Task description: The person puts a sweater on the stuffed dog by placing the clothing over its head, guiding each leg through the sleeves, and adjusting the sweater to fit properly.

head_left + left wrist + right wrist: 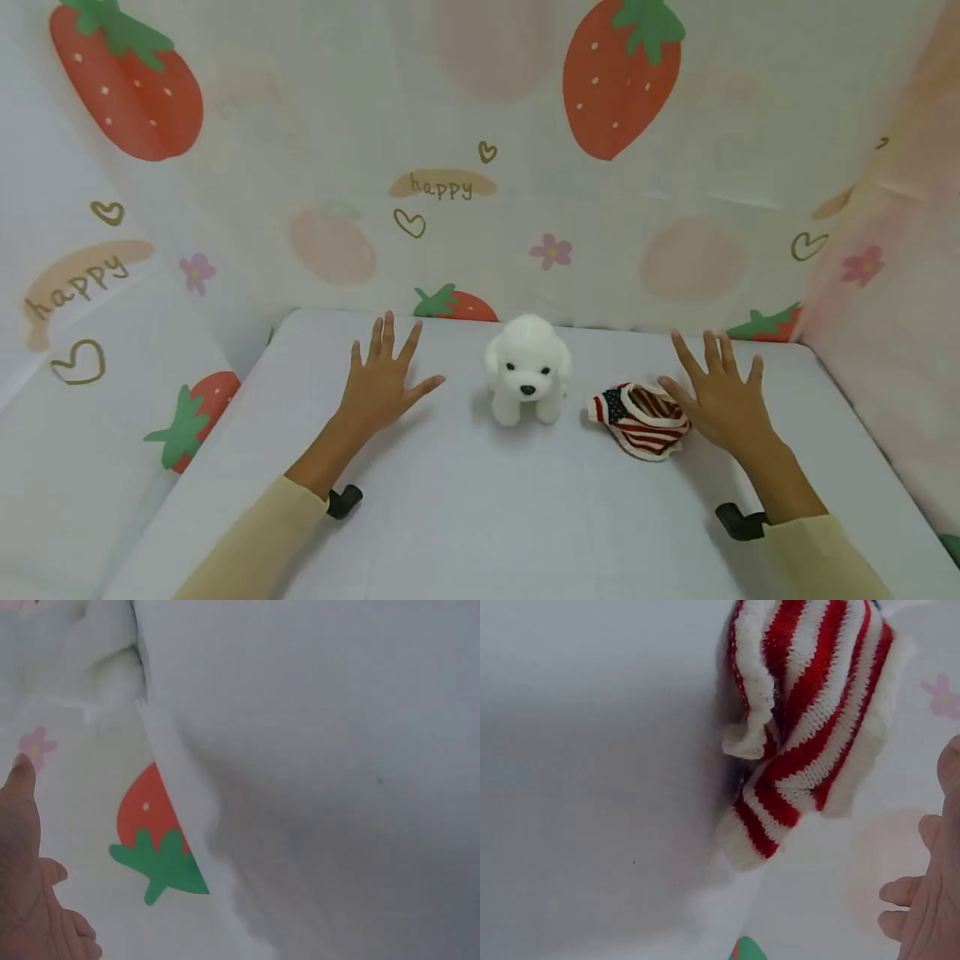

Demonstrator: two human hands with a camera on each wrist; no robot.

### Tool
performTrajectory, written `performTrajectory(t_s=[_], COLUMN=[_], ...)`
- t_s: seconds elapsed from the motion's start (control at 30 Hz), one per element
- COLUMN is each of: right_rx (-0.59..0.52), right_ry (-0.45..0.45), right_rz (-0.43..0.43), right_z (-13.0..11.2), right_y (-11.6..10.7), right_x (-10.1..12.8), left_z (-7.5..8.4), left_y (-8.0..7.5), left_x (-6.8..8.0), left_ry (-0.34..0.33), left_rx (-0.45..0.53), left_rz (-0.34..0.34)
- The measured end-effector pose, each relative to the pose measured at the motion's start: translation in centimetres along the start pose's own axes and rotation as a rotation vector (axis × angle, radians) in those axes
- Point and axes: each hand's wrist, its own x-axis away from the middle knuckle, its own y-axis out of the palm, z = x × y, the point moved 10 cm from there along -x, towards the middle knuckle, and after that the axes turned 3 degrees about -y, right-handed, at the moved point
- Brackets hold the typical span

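Note:
A white plush dog (527, 367) stands upright on the table, facing me; part of it shows as white fur (75, 660) at the upper left of the left wrist view. To the dog's right lies a small knitted sweater (649, 440) with red and white stripes and a dark, starred patch. Its striped sleeve and cream trim fill the top of the right wrist view. My left hand (381, 385) is left of the dog, fingers spread, holding nothing. My right hand (723, 404) is also spread and holds nothing, its thumb overlapping the sweater's right edge in the head view.
The white-covered table (480, 517) runs to a fabric backdrop (315, 150) printed with strawberries, hearts and flowers. More of this fabric hangs at both sides. A black wrist camera mount (345, 502) is under the left wrist, another (741, 522) under the right.

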Motion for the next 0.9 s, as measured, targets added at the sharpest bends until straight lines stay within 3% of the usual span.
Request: performTrajectory(t_s=[0.23,0.37,0.53,0.7,0.83,0.9], right_rx=[-0.092,-0.146,-0.19,-0.218,-0.234,-0.241], right_ry=[-0.006,-0.034,-0.043,-0.034,-0.035,-0.045], right_rz=[-0.004,-0.005,-0.004,-0.028,-0.055,-0.067], right_z=[0.1,-0.3,-0.3,-0.4,-0.6,-0.8], right_y=[-0.6,-0.3,0.1,0.3,0.2,0.2], right_x=[1.7,2.5,3.5,3.9,4.1,4.2], left_z=[2.2,3.8,7.1,10.7,13.2,14.3], left_y=[0.5,1.1,1.2,0.2,-0.7,-0.8], left_x=[2.0,4.0,6.2,7.7,8.2,8.4], left_ry=[0.058,0.109,0.194,0.286,0.36,0.386], left_rx=[-0.039,-0.058,-0.056,-0.036,0.048,0.1], left_rz=[-0.051,-0.063,-0.063,-0.066,-0.075,-0.113])
